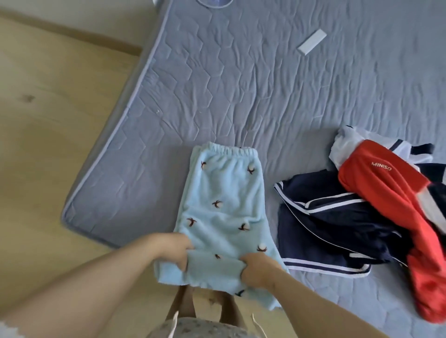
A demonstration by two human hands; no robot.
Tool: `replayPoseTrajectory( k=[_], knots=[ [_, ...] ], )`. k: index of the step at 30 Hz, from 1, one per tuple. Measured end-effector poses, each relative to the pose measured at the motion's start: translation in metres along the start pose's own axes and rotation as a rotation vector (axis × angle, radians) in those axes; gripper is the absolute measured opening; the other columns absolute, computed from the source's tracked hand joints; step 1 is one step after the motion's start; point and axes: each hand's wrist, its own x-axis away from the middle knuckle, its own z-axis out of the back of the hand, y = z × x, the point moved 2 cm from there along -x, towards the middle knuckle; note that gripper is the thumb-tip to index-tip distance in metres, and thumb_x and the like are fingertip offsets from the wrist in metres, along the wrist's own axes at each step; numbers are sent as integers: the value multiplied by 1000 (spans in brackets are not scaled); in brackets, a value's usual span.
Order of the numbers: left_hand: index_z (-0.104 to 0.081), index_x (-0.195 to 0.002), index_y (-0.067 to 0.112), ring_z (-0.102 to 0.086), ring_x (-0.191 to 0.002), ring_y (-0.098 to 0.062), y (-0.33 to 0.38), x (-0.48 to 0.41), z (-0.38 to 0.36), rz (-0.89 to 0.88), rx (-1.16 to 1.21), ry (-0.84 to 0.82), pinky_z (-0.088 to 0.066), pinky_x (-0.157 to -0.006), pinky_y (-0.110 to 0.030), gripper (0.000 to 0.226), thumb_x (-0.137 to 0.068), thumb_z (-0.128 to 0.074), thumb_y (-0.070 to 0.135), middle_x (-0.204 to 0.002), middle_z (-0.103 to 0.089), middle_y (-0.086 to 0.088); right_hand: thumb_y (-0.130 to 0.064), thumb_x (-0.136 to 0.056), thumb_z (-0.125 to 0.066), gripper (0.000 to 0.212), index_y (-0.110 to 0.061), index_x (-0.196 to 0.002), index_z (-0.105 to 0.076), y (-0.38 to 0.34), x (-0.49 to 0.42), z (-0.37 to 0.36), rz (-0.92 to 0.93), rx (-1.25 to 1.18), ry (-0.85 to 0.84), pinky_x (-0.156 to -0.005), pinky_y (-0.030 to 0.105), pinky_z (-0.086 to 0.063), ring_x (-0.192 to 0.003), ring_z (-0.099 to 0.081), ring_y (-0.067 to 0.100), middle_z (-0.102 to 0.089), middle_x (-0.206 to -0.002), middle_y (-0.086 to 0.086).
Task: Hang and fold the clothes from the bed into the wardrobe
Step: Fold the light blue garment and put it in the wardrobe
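Observation:
Light blue fleece trousers (224,200) with small dark bird motifs lie flat on the grey quilted bed (241,84), waistband at the far end. Their near end hangs over the bed's edge. My left hand (172,249) grips the cloth at its left side. My right hand (258,270) pinches a fold of it at the right, near the edge. To the right lies a heap of clothes: a navy garment with white stripes (325,231), a red garment with white lettering (395,193) and a white piece (347,142).
A white flat rectangular object (311,45) lies on the bed at the far side. Pale wooden floor (48,120) runs along the bed's left side. A round bluish object (214,3) shows at the top edge. My legs stand below the bed's edge.

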Motion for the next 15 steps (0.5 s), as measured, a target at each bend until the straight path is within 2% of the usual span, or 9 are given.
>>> replayPoseTrajectory(
  k=[3, 5, 7, 8, 10, 11, 13, 14, 15],
  knots=[
    [-62, -102, 12, -54, -87, -15, 5, 5, 37, -34, 9, 133, -37, -59, -20, 24, -79, -64, 14, -107, -64, -8, -21, -79, -44, 41, -32, -117, -57, -4, -2, 37, 2, -19, 155, -91, 31, -44, -116, -51, 27, -54, -128, 2],
    [-63, -97, 12, -54, -85, -15, 10, 5, 70, -50, 4, 247, -37, -65, -22, 18, -79, -65, 14, -108, -65, -12, -21, -78, -46, 41, -34, -116, -56, -8, -4, 72, -13, 28, 307, -82, 29, -42, -112, -55, 27, -57, -125, 1],
    [-63, -93, 14, -58, -93, -21, 15, 7, 107, -45, -7, 409, -42, -73, -25, 14, -80, -63, 18, -106, -65, -11, -20, -78, -48, 27, -26, -103, -58, -11, -6, 110, -5, 64, 484, -70, 28, -37, -101, -58, 29, -63, -111, 5],
    [-62, -94, 17, -59, -99, -24, 17, 9, 125, -33, -4, 512, -43, -78, -27, 13, -81, -61, 19, -108, -64, -9, -23, -78, -49, 20, -23, -97, -57, -13, -6, 127, -3, 74, 589, -68, 29, -35, -96, -58, 30, -64, -104, 5],
    [-59, -101, 24, -54, -109, -26, 23, 11, 157, 29, -60, 773, -40, -88, -33, 19, -84, -54, 17, -114, -62, -6, -29, -81, -49, 19, -20, -97, -55, -15, -10, 157, -5, 110, 832, -71, 33, -30, -95, -55, 29, -65, -97, 5],
    [-57, -106, 27, -51, -113, -25, 27, 12, 168, 71, -155, 945, -35, -91, -35, 27, -84, -50, 14, -117, -61, -4, -31, -83, -49, 23, -20, -103, -55, -16, -14, 169, -11, 122, 951, -74, 35, -29, -98, -52, 29, -64, -100, 4],
    [-53, -119, 29, -42, -122, -24, 33, 13, 178, 97, -257, 1280, -27, -97, -39, 43, -83, -48, 6, -127, -56, 2, -32, -89, -45, 38, -24, -126, -45, -16, -22, 184, -50, 69, 1120, -87, 38, -28, -112, -44, 28, -55, -123, 3],
    [-48, -128, 29, -35, -128, -25, 35, 11, 178, 65, -240, 1373, -24, -101, -42, 52, -83, -47, 3, -137, -48, 1, -34, -92, -43, 46, -28, -137, -34, -14, -27, 187, -77, -1, 1158, -96, 39, -26, -121, -38, 27, -44, -138, 3],
    [-40, -137, 29, -27, -134, -26, 36, 5, 174, 22, -224, 1390, -20, -104, -45, 60, -83, -45, 2, -146, -36, 0, -36, -94, -42, 53, -32, -143, -24, -13, -31, 186, -95, -84, 1158, -103, 41, -22, -129, -31, 26, -30, -148, 1]
  ],
)
